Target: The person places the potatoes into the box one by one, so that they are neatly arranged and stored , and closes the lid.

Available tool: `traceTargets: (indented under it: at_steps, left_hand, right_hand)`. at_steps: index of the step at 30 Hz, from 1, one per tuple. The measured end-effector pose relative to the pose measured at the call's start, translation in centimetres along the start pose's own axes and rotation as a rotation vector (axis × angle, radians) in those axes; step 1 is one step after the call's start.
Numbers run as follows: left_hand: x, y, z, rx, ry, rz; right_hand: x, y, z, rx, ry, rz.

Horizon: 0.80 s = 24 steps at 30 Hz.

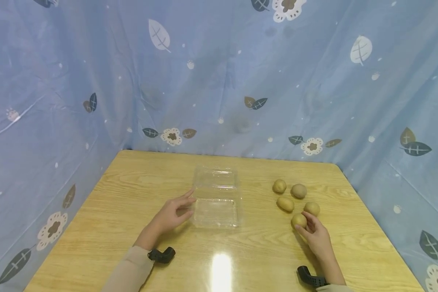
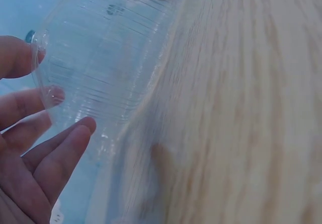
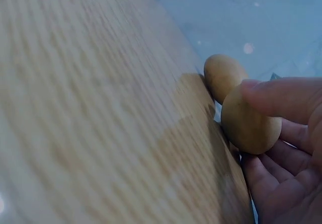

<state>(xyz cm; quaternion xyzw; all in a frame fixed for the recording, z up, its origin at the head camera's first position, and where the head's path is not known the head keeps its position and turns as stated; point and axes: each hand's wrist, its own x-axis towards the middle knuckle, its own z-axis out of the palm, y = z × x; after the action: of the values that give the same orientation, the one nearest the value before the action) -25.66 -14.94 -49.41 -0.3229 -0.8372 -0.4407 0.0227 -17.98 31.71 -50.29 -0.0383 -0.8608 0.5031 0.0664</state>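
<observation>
My right hand [image 1: 316, 236] pinches a small round yellow potato [image 1: 299, 220] between thumb and fingers, low over the table at the right. In the right wrist view the held potato [image 3: 249, 121] partly covers another potato [image 3: 222, 77] behind it. A clear plastic clamshell box [image 1: 216, 213] lies unfolded on the table, its lid [image 1: 216, 177] toward the back. Beside its left edge is my left hand [image 1: 170, 214], fingers spread. Its fingertips touch the rim of the plastic box [image 2: 100, 68] in the left wrist view.
Near the held one lie several more potatoes: a round one [image 1: 280, 186], a browner one [image 1: 299, 191], an oblong one [image 1: 286, 204] and another [image 1: 312, 209]. The wooden table [image 1: 138, 190] meets a blue patterned curtain [image 1: 211, 81] at the back and sides.
</observation>
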Motion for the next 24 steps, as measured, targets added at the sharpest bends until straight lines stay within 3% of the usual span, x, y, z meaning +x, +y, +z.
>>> traceTargets:
  at_steps: [10,24]
  left_hand:
    - [-0.10,0.60,-0.10,-0.020,-0.017,-0.040]
    - [-0.17,0.30,0.00,-0.077,-0.034,-0.046]
  right_hand:
    - [0.02,0.19,0.16,0.007,-0.003,0.018]
    - [-0.26,0.00,0.21,0.027,0.012,0.054]
